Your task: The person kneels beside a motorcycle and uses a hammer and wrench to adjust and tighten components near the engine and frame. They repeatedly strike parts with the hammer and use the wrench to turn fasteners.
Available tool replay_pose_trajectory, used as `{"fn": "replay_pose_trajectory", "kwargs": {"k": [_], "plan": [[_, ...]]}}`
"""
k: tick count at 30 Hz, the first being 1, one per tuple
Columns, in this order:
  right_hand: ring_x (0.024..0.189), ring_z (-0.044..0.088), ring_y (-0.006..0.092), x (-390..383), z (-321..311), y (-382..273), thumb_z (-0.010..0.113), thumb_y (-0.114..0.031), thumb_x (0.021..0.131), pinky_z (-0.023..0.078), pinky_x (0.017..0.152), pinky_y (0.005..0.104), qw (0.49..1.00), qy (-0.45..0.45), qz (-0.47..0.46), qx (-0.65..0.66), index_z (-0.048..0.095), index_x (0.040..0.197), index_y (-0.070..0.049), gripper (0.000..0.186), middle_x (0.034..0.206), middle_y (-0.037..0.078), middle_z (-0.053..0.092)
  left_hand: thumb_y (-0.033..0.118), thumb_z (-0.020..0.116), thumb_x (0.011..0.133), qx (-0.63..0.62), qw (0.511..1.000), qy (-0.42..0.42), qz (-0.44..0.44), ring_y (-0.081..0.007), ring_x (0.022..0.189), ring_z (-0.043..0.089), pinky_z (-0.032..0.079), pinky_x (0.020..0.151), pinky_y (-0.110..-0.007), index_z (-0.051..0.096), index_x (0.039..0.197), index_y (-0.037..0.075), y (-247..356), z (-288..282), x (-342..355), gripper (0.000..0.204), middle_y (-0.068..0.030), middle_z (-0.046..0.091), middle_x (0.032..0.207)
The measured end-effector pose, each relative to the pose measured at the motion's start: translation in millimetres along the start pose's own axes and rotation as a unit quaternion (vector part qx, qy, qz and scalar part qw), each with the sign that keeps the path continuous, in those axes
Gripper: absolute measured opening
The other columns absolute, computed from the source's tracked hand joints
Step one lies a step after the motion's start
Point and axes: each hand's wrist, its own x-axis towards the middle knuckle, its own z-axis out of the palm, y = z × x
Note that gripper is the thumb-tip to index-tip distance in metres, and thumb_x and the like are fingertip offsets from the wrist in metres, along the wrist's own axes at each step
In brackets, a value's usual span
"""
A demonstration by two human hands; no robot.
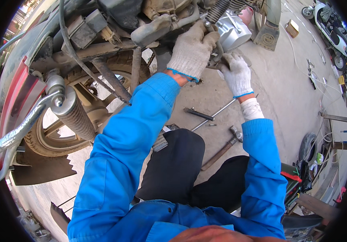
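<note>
Both my hands wear white knitted gloves and are up at the underside of a motorcycle point(153, 34). My left hand point(193, 50) is closed round a part beside the silver engine cover point(233, 32), just below a coil spring point(218, 11); the glove hides what it grips. Lower and to the right, my right hand point(237, 74) has its fingers curled at the end of a dark metal piece point(218, 64). What it holds is mostly hidden. A white wrap point(251, 109) covers my right wrist.
On the ground lie a hammer point(224, 149), a long metal rod point(212, 115) and a black-handled tool point(199, 113). The motorcycle's rear wheel point(40, 139) and a shock absorber point(74, 115) stand at left. At far right are a parked scooter point(331, 32) and a loose tyre point(307, 146).
</note>
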Motion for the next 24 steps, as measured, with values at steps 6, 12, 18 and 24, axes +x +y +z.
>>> {"fn": "replay_pose_trajectory", "kwargs": {"k": [6, 12, 18, 24], "plan": [[0.101, 0.069, 0.0347, 2, 10, -6, 0.079, -0.017, 0.083, 0.057, 0.089, 0.0462, 0.998, 0.002, -0.007, -0.06, 0.072, 0.115, -0.009, 0.034, 0.105, 0.012, 0.072, 0.031, 0.067, 0.1, 0.058, 0.998, 0.001, -0.01, -0.0353, 0.081, 0.073, 0.057, 0.076, -0.043, 0.07, 0.114, 0.004, 12, -4, -9, 0.03, -0.0193, 0.074, 0.09], [0.101, 0.069, 0.0347, 4, 8, -6, 0.078, -0.016, 0.082, 0.057, 0.09, 0.0466, 0.998, -0.007, 0.007, -0.068, 0.069, 0.11, -0.008, 0.032, 0.106, 0.013, 0.072, 0.02, 0.069, 0.103, 0.051, 0.998, -0.014, 0.016, -0.007, 0.076, 0.062, 0.052, 0.067, -0.026, 0.073, 0.113, 0.004, 14, -2, -3, 0.019, -0.0021, 0.071, 0.088], [0.101, 0.069, 0.0349, 4, 5, -13, 0.078, -0.016, 0.082, 0.057, 0.089, 0.0473, 0.999, 0.006, 0.001, -0.047, 0.069, 0.11, -0.008, 0.03, 0.106, 0.013, 0.072, 0.02, 0.074, 0.099, 0.117, 0.991, 0.021, 0.065, -0.0095, 0.081, 0.065, 0.054, 0.071, -0.027, 0.072, 0.113, 0.004, 15, -4, -7, 0.021, -0.0026, 0.073, 0.093], [0.1, 0.072, 0.029, -8, -18, 6, 0.076, -0.017, 0.086, 0.058, 0.091, 0.0411, 0.981, 0.032, 0.114, 0.154, 0.071, 0.124, -0.005, 0.04, 0.11, 0.014, 0.075, 0.011, 0.072, 0.1, 0.048, 0.998, 0.023, 0.032, -0.0108, 0.087, 0.067, 0.056, 0.077, -0.027, 0.07, 0.112, 0.003, 12, 4, 0, 0.015, -0.0044, 0.075, 0.1]]}}
